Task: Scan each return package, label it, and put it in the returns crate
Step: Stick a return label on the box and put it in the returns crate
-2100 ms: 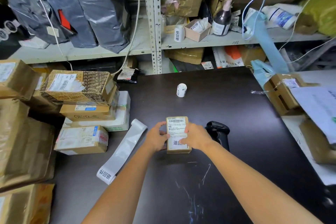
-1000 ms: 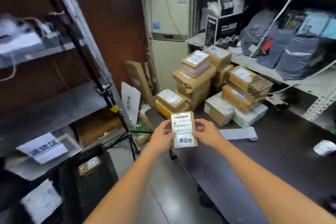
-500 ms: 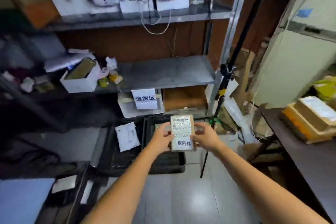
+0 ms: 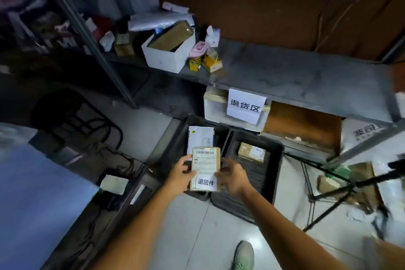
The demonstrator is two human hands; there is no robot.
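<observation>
Brown cardboard package [image 4: 205, 160]: small and flat, barcode sheet on top, white sticker [image 4: 205, 182] with three printed characters at its near end; held in the air between both hands.
Left hand [image 4: 180, 176]: grasping the package's left edge, thumb on top.
Right hand [image 4: 232, 176]: fingers curled round the right edge.
Below: the package hangs over where two crates meet on the floor.
Right black plastic crate [image 4: 278, 160]: one small taped box [image 4: 251, 152] inside.
Left black plastic crate [image 4: 178, 142]: a white envelope [image 4: 200, 136].
Grey metal shelf [image 4: 306, 72]: white paper sign [image 4: 245, 105] hanging behind the crates.
</observation>
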